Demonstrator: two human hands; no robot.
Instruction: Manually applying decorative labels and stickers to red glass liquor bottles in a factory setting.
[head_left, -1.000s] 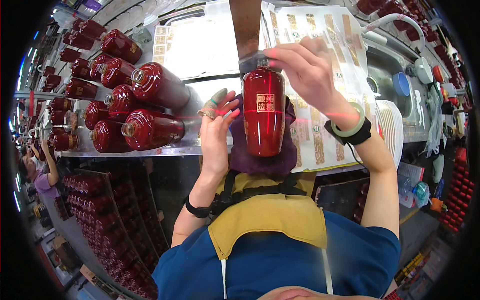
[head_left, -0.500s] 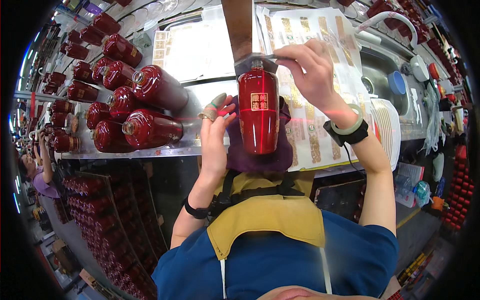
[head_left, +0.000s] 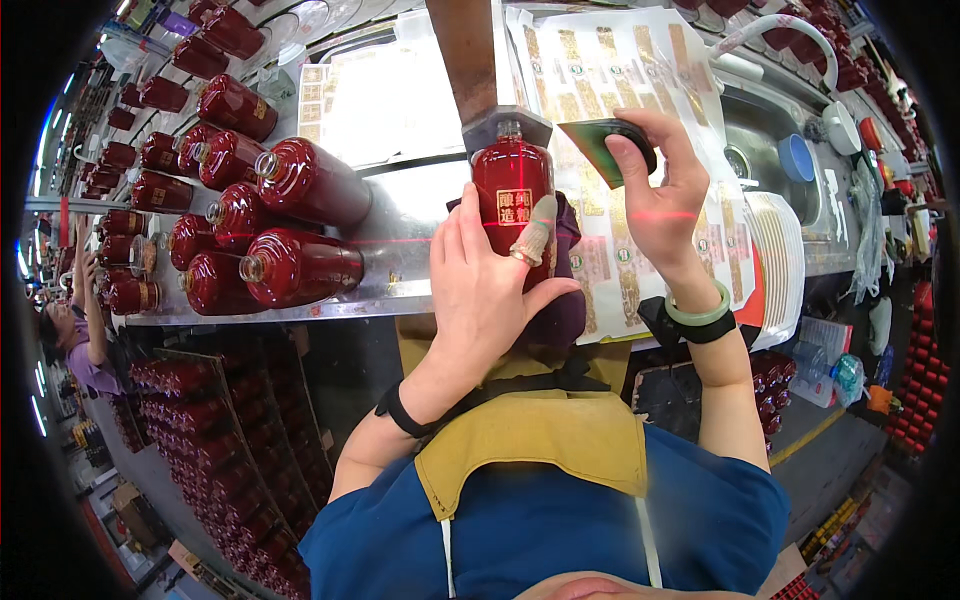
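A dark red glass bottle with a gold-framed square label lies neck away from me on a purple cloth, under a red light line. My left hand rests palm down on its lower part, fingers stretched and thumb spread. One finger wears a beige wrap with a grey-green tip. My right hand is closed on a flat scraper with a dark rounded grip and a greenish pointed blade, held just right of the bottle and apart from it. The bottle's neck sits at a dark angled holder.
Several red bottles lie on the metal table at left. Gold-patterned sticker sheets spread at right, beside a sink and a stack of white trays. A brown upright bar rises behind the holder. Another person works far left.
My left hand has moved right onto the bottle. My right hand has drawn back rightward from the bottle's neck, and the scraper in it now shows its broad face.
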